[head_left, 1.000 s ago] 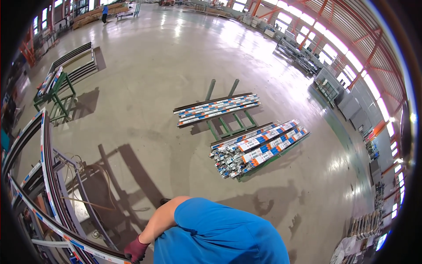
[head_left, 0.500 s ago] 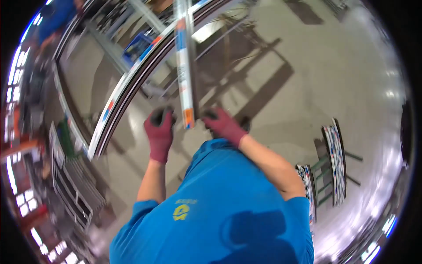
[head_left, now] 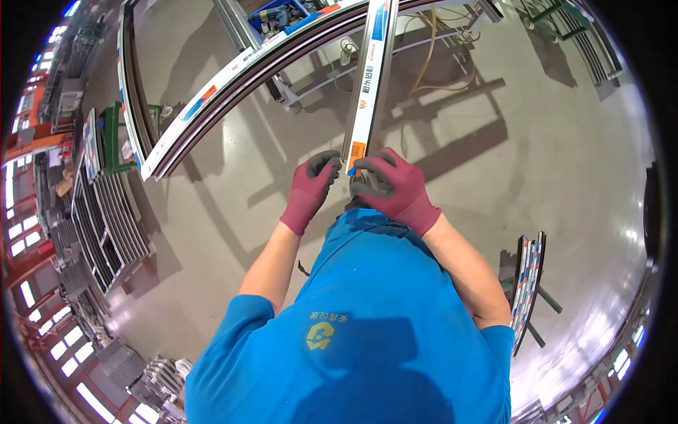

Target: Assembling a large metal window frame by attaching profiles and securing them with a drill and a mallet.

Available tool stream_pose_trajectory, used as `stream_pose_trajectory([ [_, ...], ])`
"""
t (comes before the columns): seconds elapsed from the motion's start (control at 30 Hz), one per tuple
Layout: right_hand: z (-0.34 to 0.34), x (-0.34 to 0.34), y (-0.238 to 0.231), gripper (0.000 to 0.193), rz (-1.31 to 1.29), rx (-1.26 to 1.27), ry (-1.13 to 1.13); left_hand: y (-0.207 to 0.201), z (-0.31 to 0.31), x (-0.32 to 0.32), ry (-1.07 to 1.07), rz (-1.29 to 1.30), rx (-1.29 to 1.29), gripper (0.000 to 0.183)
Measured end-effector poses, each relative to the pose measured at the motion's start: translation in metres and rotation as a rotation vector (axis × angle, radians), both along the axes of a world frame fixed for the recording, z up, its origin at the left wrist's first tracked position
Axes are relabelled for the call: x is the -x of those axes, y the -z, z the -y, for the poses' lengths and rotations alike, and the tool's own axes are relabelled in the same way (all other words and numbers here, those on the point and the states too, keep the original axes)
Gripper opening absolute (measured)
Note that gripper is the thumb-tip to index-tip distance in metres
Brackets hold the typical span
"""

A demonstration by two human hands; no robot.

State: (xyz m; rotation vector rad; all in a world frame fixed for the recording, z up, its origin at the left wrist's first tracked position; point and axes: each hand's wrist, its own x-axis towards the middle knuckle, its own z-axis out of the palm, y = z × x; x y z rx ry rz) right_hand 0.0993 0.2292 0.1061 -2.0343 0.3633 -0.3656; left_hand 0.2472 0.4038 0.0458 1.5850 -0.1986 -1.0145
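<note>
A long straight profile [head_left: 364, 116], covered in white printed film with an orange label near its end, runs from the top of the view toward my body. My left hand [head_left: 314, 185], in a maroon glove with dark grey fingers, is closed just left of that end. Its fingertips come up to the profile's side edge; whether anything is in them is hidden. My right hand [head_left: 397, 185], gloved alike, curls its fingers over the right side of the profile's end, close to the label.
Another film-covered profile [head_left: 240, 68] crosses ahead, joining a side piece at the left. Beyond it lies a blue crate [head_left: 304, 8] of tools. A yellowish hose [head_left: 426, 63] trails over the floor. Racked profiles [head_left: 116, 222] stand left, and stacked ones [head_left: 528, 283] stand right.
Both hands have come in to the profile's end; before, they were apart from it on either side. The view has shifted, and the profile now appears further right and higher.
</note>
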Motion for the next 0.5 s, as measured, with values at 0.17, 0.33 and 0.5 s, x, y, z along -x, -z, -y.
stream_pose_trajectory([
  [0.17, -0.013, -0.015, 0.001, 0.030, 0.083, 0.395, -0.056, 0.020, 0.001, 0.008, -0.030, -0.107, 0.082, 0.037],
  [0.33, -0.016, -0.020, 0.004, 0.021, 0.102, 0.459, -0.061, 0.021, 0.005, 0.010, -0.030, -0.032, 0.047, 0.023],
  [0.5, -0.018, -0.017, 0.000, 0.024, 0.010, 0.382, -0.056, 0.025, -0.001, 0.008, 0.048, 0.055, 0.075, 0.015],
])
